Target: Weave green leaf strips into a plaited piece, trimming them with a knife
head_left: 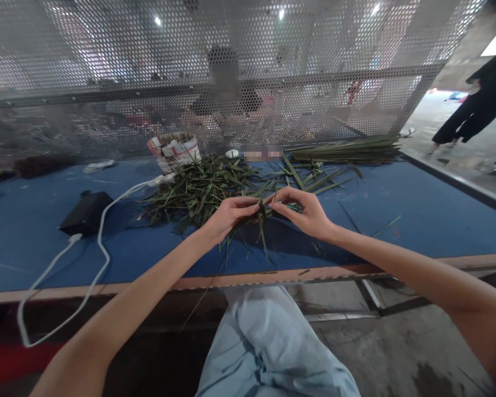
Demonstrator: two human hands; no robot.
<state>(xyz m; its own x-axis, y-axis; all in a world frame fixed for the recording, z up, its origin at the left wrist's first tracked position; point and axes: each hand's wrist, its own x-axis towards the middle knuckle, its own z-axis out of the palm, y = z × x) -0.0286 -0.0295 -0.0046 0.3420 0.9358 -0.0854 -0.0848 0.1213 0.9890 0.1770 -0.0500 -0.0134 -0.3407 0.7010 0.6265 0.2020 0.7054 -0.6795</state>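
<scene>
Above the front of the blue table, my left hand [230, 216] and my right hand [301, 210] almost meet, their fingertips pinched around a small piece of green leaf strips [262, 218]. Loose ends of the strips hang below the fingers. Just behind my left hand spreads a heap of short green leaf pieces [209, 184]. Some longer flat strips [310, 177] lie beyond my right hand. A thin greenish object [294, 207] shows by my right fingers, too small and partly hidden to name.
A paper-wrapped basket [176, 151] stands behind the heap. A bundle of long leaves [347, 150] lies at the back right. On the left, a black box [86, 214] connects to a looping white cable [103, 242]. A perforated metal screen [149, 66] rises behind; a person [475, 102] is at right.
</scene>
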